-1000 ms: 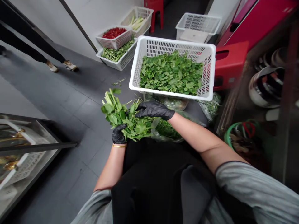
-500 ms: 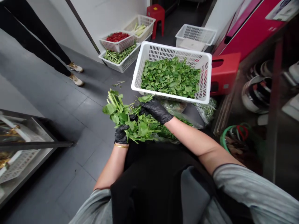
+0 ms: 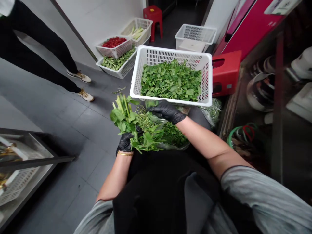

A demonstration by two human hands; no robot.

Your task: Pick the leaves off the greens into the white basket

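Observation:
My left hand (image 3: 126, 142), in a black glove, is closed around a bunch of leafy greens (image 3: 120, 117), its cut stems pointing up and away from me. Beside it, my black-gloved right hand (image 3: 168, 111) has its fingers together at a green leaf (image 3: 151, 103), which is blurred; the fingertips are partly hidden. Just beyond that hand stands a white slotted basket (image 3: 207, 81) with a heap of picked leaves (image 3: 170, 79) inside. More greens (image 3: 174, 134) lie in clear plastic below my right wrist.
Baskets of red chillies (image 3: 114, 42), green pods (image 3: 118, 61) and pale stalks (image 3: 136, 33) stand by the wall. A red stool (image 3: 227, 73) is right of the white basket, another red stool (image 3: 153, 18) behind. At left are a person's legs (image 3: 46, 65) and a metal rack (image 3: 36, 161).
My right hand has shifted slightly right, away from the bunch, with the leaf at its fingertips. My left hand keeps its grip. The person at left has stepped closer, and the view has shifted slightly.

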